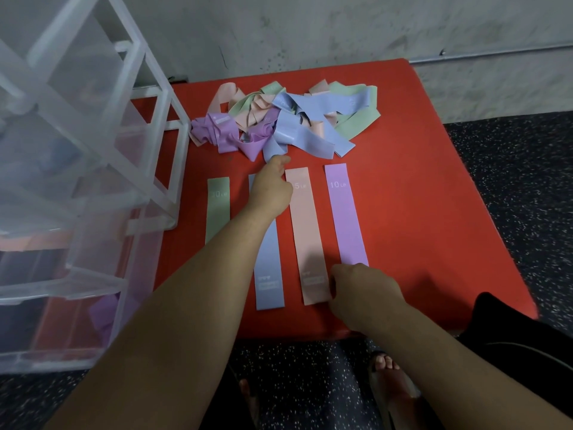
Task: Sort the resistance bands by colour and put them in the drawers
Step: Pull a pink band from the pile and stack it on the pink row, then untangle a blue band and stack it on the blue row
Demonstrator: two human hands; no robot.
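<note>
Four bands lie flat side by side on the red mat [418,197]: green [218,212], blue [269,268], pink [305,237] and purple [344,215]. Beyond them sits a tangled pile of bands [288,119] in the same colours. My left hand [271,186] reaches over the flat blue band to the pile's near edge, its fingertips curled onto the end of a loose blue band [273,150]. My right hand [362,290] rests on the purple band's near end with curled fingers, hiding that end. The clear plastic drawer unit [77,150] stands at the left.
A purple band shows through the lowest drawer [102,315], and something pink in the one above. A grey wall runs behind the mat. Dark speckled floor lies to the right and in front, where my sandalled feet [390,383] stand.
</note>
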